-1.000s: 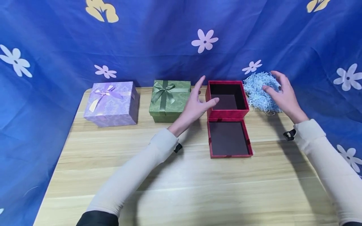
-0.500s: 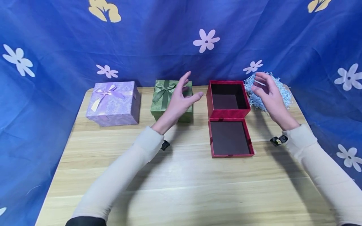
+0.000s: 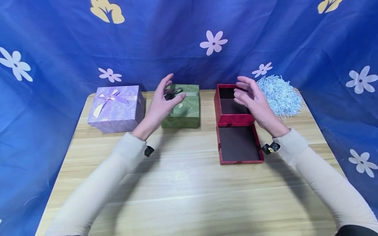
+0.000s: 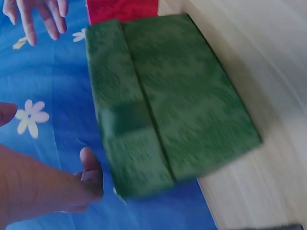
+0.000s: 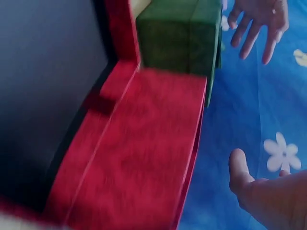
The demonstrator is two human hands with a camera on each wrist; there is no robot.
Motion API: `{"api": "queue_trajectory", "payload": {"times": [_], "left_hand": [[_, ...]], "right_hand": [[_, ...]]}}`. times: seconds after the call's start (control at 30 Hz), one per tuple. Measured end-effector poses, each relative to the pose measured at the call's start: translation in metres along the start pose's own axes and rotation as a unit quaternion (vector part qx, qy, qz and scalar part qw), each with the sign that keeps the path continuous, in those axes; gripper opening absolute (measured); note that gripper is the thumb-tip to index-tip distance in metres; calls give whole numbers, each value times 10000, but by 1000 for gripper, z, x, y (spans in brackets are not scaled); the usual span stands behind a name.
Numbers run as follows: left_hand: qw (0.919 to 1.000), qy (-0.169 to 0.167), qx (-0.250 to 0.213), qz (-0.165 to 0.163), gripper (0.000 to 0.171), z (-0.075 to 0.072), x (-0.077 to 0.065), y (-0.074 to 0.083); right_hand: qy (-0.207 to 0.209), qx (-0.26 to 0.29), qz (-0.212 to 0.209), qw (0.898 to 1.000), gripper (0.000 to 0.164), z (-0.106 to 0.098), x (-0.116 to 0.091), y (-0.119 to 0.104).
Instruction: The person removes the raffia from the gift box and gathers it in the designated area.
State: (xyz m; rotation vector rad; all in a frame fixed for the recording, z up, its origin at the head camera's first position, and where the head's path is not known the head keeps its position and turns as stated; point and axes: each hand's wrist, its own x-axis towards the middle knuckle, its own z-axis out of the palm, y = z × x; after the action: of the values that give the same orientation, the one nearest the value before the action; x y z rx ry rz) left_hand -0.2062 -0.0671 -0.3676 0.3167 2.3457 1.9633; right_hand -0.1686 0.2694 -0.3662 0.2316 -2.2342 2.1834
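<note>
My left hand (image 3: 159, 106) hovers at the left side of the green gift box (image 3: 187, 111), its fingers apart and holding nothing. That box has its lid on and a green ribbon bow, partly hidden by the hand. Over the uncovered red box (image 3: 234, 118) hangs my right hand (image 3: 260, 105), fingers loosely bent with nothing in them. The dark inside of the red box is partly covered by this hand. In front of it the red lid (image 3: 240, 144) lies inside up. In the left wrist view the green box (image 4: 177, 96) shows its front, apart from the thumb.
A purple gift box (image 3: 118, 109) with a bow stands at the left on the wooden table (image 3: 183, 190). A heap of light blue shredded paper (image 3: 280, 96) lies right of the red box. A blue flowered cloth (image 3: 177, 39) hangs behind the table.
Both hands have moved left. The left hand went from beside the red box past the green one; the right came from the blue shredded paper to above the red box.
</note>
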Motion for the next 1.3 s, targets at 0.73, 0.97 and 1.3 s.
{"api": "queue_trajectory", "payload": {"times": [0.73,0.97,1.3], "left_hand": [[9856,61,-596,-1580,66,-52,4,-45],[9775,14,-1127,-1784,69,-56,6,-50],[9737,28,-1394,-1800,73,-58,7,-54]], "right_hand": [[-395,-171,1323,9903,68,115,31,34],[-360,-341,1731,9837,73,120,45,47],[-344,-3,1528,9877,76,120,48,50]]}}
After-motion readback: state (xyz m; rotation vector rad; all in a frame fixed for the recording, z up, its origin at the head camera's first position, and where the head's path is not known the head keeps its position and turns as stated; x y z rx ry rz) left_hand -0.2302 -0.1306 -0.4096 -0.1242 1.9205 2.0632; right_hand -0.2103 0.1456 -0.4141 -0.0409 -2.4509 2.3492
